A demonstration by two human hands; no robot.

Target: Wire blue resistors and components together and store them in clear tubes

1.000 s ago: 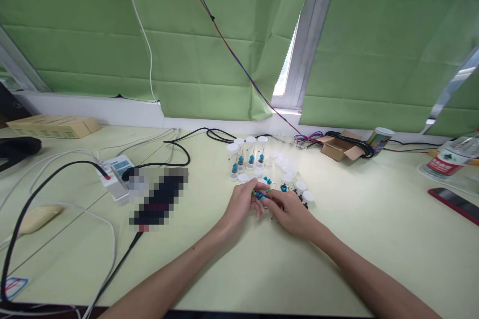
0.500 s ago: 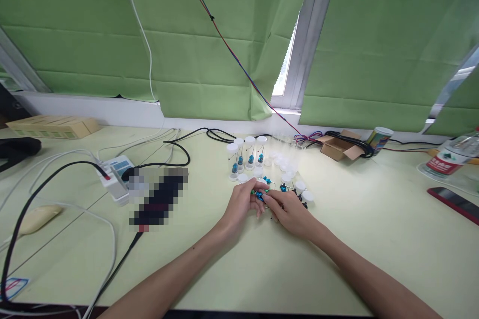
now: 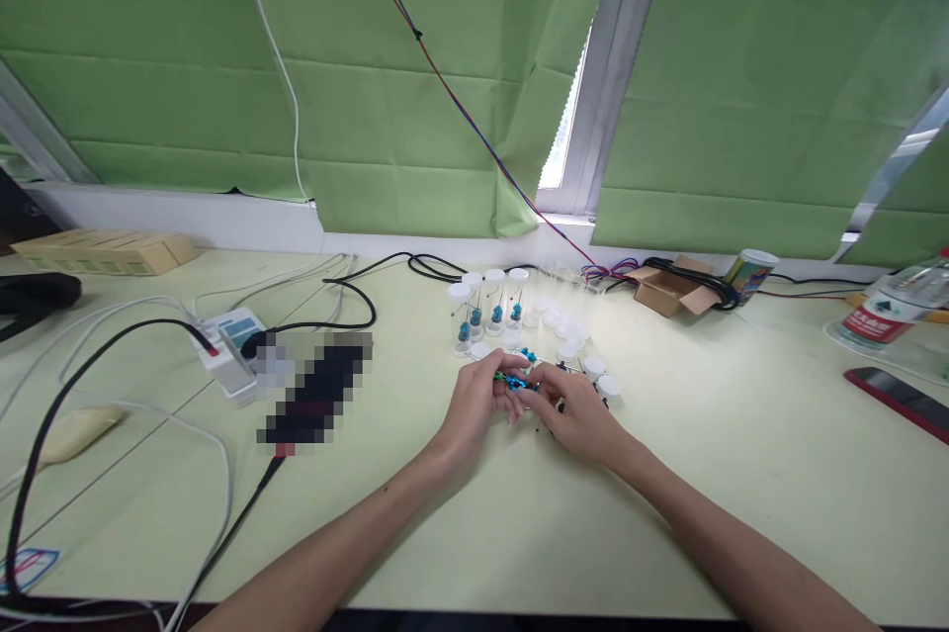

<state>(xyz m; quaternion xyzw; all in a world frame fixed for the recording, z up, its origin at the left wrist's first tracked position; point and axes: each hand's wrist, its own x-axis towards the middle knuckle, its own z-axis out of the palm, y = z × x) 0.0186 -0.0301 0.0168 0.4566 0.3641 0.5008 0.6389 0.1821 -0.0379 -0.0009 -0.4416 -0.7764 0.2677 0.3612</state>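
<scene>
- With left grip (image 3: 474, 395), half curled, holds the small blue-and-green piece (image 3: 515, 382).
- With right grip (image 3: 576, 411), pinches right end of the same piece, between thumb and forefinger.
- Is located between both grips, above worktop (image 3: 667, 513), before capped clear tubes (image 3: 494, 302).
- Also has white lids (image 3: 594, 368) near right grip.

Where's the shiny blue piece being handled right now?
In the head view, the blue piece is just right of centre, between the left hand and right hand, nearer the camera than the four upright capped tubes.
</scene>
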